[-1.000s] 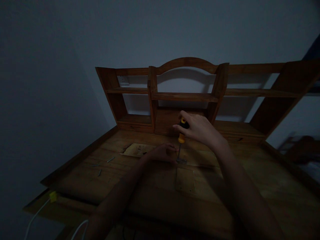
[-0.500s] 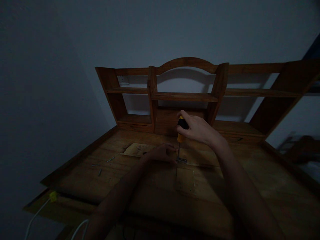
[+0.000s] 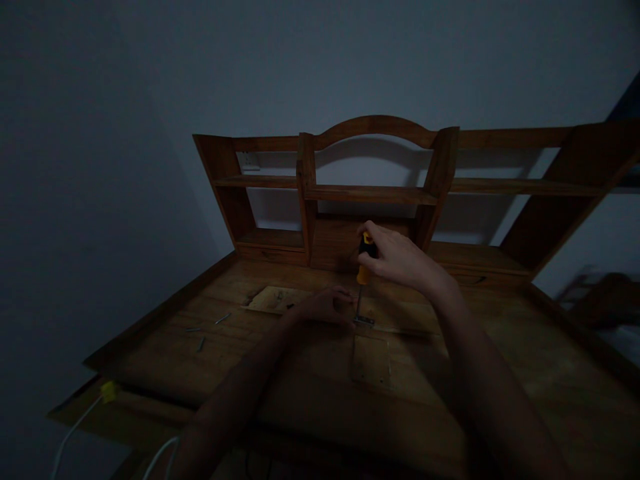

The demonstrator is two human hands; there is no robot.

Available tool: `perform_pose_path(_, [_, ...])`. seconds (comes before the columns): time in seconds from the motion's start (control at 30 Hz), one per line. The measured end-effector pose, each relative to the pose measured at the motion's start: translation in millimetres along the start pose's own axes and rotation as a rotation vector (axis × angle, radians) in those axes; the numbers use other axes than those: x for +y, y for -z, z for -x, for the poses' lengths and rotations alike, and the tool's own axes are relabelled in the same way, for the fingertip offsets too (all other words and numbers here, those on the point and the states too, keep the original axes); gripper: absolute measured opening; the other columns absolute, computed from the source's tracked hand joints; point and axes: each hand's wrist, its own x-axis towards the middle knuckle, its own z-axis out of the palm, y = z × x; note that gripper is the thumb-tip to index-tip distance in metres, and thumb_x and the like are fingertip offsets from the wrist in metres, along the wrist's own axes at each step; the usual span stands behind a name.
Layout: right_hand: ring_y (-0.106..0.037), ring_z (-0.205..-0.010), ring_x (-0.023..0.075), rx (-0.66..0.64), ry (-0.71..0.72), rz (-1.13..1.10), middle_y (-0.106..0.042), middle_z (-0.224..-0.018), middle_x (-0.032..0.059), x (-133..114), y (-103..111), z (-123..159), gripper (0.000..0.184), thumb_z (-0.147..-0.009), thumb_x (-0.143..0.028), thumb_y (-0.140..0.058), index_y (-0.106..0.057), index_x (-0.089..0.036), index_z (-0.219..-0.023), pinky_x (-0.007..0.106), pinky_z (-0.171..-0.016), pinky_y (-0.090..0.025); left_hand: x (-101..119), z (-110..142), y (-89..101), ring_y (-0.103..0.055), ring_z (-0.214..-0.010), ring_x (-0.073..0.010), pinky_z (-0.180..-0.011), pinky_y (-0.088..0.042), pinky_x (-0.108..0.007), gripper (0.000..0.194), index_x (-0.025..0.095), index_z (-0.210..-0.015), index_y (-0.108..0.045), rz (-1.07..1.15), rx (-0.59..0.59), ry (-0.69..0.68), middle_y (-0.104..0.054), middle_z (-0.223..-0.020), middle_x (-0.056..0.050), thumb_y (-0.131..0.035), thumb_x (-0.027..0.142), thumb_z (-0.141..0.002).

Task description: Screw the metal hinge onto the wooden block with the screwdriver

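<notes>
My right hand [image 3: 395, 255] is wrapped round the yellow and black handle of a screwdriver [image 3: 364, 273]. The screwdriver stands nearly upright, its tip down on a small dark metal bracket [image 3: 365, 321]. Under the bracket lies a pale wooden board [image 3: 273, 299], rough at its left end. My left hand [image 3: 325, 305] lies across this board, thumb on the near side and fingers on the far side, just left of the screwdriver's shaft. Shadow hides part of its grip. A square wooden piece [image 3: 371, 360] lies in front of the bracket.
Several small metal pieces, perhaps screws [image 3: 223, 319], lie on the wooden desk [image 3: 500, 347] at left. A wooden shelf unit [image 3: 370, 193] stands at the back against the wall. A yellow plug-like piece [image 3: 108, 391] with a white cable sits at the front left edge.
The screwdriver handle and my right hand have shifted very slightly, with the tip still at the bracket. My left hand stays in place.
</notes>
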Motion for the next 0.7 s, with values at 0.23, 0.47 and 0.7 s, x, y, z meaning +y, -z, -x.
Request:
perform_pose_path(0.23, [-0.063, -0.074, 0.0261, 0.007, -0.048, 0.127, -0.067, -0.083, 0.0080, -0.3, -1.7, 0.1, 0.037, -0.091, -0.049, -0.047, -0.048, -0.019, -0.112, 0.033, -0.065, -0.039, 1.1, -0.1, 1.2, -0.054, -0.122, -0.0270, -0.107, -0.042, -0.038, 0.071, 0.030, -0.120, -0.068, -0.018, -0.004, 0.003, -0.056, -0.134, -0.006, -0.087, 0.056, -0.056])
perform_pose_path(0.47, [-0.064, -0.097, 0.0253, -0.006, 0.025, -0.045, -0.067, -0.107, 0.0093, 4.4, 1.6, 0.7, 0.033, -0.089, -0.035, -0.053, -0.048, -0.020, -0.119, 0.032, -0.079, -0.043, 9.9, 0.7, 3.7, -0.055, -0.120, -0.0259, -0.106, -0.042, -0.037, 0.068, 0.030, -0.118, -0.069, -0.029, -0.021, -0.002, -0.056, -0.133, -0.004, -0.087, 0.055, -0.057])
perform_pose_path(0.7, [-0.065, -0.083, 0.0296, 0.034, -0.027, 0.171, -0.069, -0.093, 0.0110, -1.1, -1.8, 0.1, 0.039, -0.094, -0.051, -0.045, -0.049, -0.019, -0.115, 0.036, -0.070, -0.042, 5.2, -0.3, 2.0, -0.053, -0.124, -0.0276, -0.108, -0.040, -0.039, 0.070, 0.030, -0.119, -0.069, -0.005, -0.022, -0.010, -0.056, -0.134, -0.005, -0.087, 0.056, -0.056])
